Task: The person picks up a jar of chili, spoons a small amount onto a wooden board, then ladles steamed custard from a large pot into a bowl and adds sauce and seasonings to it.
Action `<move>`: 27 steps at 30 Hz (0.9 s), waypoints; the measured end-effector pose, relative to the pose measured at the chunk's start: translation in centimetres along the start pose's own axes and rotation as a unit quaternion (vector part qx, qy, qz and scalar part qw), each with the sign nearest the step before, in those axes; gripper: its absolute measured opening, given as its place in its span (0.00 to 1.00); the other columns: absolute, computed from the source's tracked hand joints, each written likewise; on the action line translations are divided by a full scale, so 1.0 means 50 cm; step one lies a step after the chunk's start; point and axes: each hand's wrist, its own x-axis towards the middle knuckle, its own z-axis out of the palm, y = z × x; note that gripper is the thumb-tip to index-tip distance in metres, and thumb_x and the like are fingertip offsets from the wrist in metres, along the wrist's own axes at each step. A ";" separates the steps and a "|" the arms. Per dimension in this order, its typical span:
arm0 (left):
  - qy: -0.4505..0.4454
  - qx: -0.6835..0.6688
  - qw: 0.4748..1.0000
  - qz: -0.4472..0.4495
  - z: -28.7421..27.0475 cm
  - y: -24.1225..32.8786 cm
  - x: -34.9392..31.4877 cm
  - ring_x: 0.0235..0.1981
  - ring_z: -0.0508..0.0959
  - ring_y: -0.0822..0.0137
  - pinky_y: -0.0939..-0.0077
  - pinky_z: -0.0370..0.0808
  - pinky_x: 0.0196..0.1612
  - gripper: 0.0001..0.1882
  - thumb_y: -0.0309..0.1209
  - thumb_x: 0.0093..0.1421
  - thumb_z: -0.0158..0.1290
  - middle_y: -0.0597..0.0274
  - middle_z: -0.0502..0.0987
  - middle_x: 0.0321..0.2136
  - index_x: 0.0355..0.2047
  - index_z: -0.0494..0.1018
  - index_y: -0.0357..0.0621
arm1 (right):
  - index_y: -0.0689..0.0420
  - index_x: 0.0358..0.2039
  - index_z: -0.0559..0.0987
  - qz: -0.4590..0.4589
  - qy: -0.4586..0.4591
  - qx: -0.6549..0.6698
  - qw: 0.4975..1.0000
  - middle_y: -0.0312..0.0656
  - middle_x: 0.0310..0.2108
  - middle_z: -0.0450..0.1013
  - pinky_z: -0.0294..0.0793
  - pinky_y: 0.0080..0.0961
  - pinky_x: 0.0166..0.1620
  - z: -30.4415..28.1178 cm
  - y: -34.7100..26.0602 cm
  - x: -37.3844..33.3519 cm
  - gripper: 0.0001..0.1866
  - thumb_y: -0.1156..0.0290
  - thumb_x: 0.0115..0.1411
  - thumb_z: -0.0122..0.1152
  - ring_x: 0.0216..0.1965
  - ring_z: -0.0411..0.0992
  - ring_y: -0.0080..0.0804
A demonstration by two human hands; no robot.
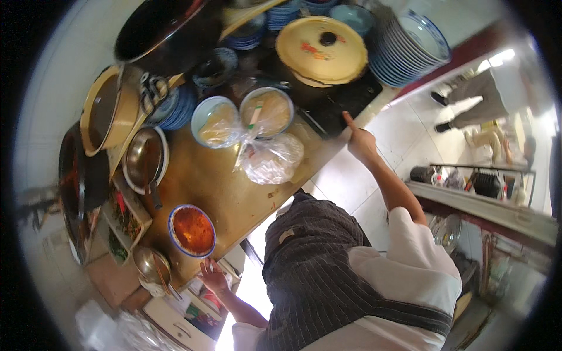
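Note:
My right hand (362, 144) reaches to the counter's right edge. Its index finger is stretched out onto the corner of a black flat cooktop (328, 114), and no object shows in the hand. On the cooktop stands a cream enamel pot with a lid (301, 50), black-knobbed and flower-painted. Close to the near rim of a blue-edged bowl of red-orange soup (193, 230) is my left hand (212, 277). Its fingers are spread and it holds nothing; whether a fingertip touches the bowl I cannot tell.
Two bowls under clear plastic (215, 121) and a knotted plastic bag of food (272, 158) rest mid-counter. Stacked bowls (410, 47) stand at the far right edge. A steel bowl with a ladle (143, 158) and a large dark pot (167, 29) line the left. Another person (486, 93) stands beyond.

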 end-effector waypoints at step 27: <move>0.126 0.236 0.945 -0.190 -0.747 -0.050 -0.003 0.30 0.79 0.57 0.66 0.80 0.33 0.12 0.30 0.60 0.49 0.51 0.77 0.33 0.40 0.72 0.35 | 0.55 0.55 0.66 -0.562 -0.078 -0.262 0.781 0.51 0.45 0.71 0.70 0.43 0.48 0.370 -1.570 -0.227 0.29 0.60 0.54 0.60 0.48 0.69 0.50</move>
